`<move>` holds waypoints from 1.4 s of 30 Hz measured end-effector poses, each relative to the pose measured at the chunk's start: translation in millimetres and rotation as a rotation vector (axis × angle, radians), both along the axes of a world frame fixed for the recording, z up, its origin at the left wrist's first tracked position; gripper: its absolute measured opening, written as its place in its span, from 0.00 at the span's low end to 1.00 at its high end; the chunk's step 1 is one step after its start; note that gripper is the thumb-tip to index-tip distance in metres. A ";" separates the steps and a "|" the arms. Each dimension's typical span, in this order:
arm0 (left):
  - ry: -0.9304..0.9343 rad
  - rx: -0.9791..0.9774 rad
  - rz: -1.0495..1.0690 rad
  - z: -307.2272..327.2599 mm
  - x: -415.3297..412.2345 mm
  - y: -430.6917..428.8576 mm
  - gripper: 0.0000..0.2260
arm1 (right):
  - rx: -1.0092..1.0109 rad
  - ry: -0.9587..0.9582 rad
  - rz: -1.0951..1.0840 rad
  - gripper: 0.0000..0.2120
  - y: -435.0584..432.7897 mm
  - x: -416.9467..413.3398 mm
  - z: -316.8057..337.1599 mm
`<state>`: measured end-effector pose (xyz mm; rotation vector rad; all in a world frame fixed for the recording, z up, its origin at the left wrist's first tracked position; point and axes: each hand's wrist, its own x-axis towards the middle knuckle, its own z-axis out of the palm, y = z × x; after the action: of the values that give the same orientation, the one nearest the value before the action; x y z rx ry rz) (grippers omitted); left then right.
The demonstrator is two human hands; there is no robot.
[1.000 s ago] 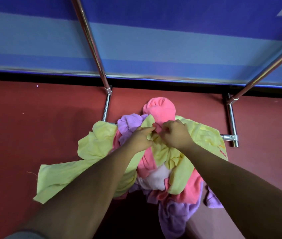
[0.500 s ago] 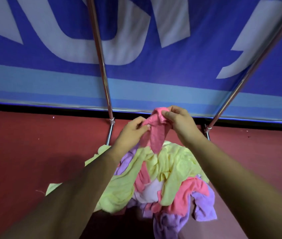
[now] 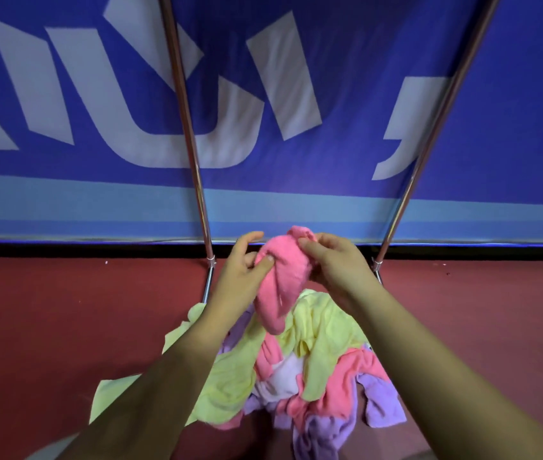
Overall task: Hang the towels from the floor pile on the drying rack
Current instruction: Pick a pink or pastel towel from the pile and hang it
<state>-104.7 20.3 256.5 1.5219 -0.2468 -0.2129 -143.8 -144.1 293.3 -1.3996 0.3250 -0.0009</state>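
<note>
Both hands held a bunched pink towel [image 3: 278, 280] above the floor pile [image 3: 296, 366]: left hand [image 3: 241, 277] pinched its left side, right hand [image 3: 333, 263] gripped its top; the rest hung below.

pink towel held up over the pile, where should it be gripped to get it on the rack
Grip the pink towel along its top edge, one hand from each side. It hangs as a crumpled roll between the left hand and right hand, so pinching two top corners would probably let it spread open for the drying rack.
</note>
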 end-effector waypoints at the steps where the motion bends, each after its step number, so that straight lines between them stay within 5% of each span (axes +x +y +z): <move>1: -0.002 0.010 -0.054 0.8 -1.2 0.4 0.17 | 0.061 -0.003 -0.009 0.09 -1.4 -3.5 -0.5; 6: -0.136 0.180 -0.193 15.6 -2.0 18.2 0.04 | 0.077 -0.012 0.058 0.14 -10.7 -9.8 10.0; 12: -0.146 0.072 0.071 31.5 3.9 36.1 0.07 | 0.194 -0.121 0.152 0.14 -10.0 -11.9 32.4; 16: -0.296 0.115 0.239 44.1 -6.8 34.1 0.06 | 0.077 -0.212 -0.059 0.13 -12.7 -11.2 35.0; 21: -0.149 0.073 0.127 48.8 -14.7 25.8 0.08 | -0.466 -0.264 -0.110 0.17 -21.9 -16.6 29.3; 23: -0.126 0.057 0.096 51.3 -25.2 22.1 0.17 | -0.433 -0.235 -0.034 0.17 -23.4 -21.6 30.6; 25: -0.177 0.137 0.026 48.2 -36.5 18.7 0.16 | -0.405 -0.221 0.054 0.17 -21.7 -27.5 30.7; 27: -0.207 0.316 -0.101 41.1 -43.9 14.8 0.05 | -0.368 -0.235 0.131 0.17 -16.6 -33.7 30.8; 30: -0.369 0.738 -0.070 26.5 -49.3 10.0 0.19 | -0.335 -0.237 0.195 0.15 -11.7 -42.6 35.3; 33: -0.546 0.705 -0.001 31.2 -51.1 7.4 0.09 | -0.323 -0.240 0.199 0.15 -17.9 -48.9 40.4; 36: -0.618 0.665 -0.008 45.8 -43.8 15.3 0.12 | -0.425 -0.246 0.193 0.15 -34.2 -55.8 45.7; 42: -0.461 0.662 0.092 86.1 -30.3 25.3 0.07 | -0.766 -0.163 0.237 0.05 -74.9 -60.3 46.7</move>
<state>-135.0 45.6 342.5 2.2297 -0.5045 0.1552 -204.1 -219.0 340.1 -2.1761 0.0070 -0.0492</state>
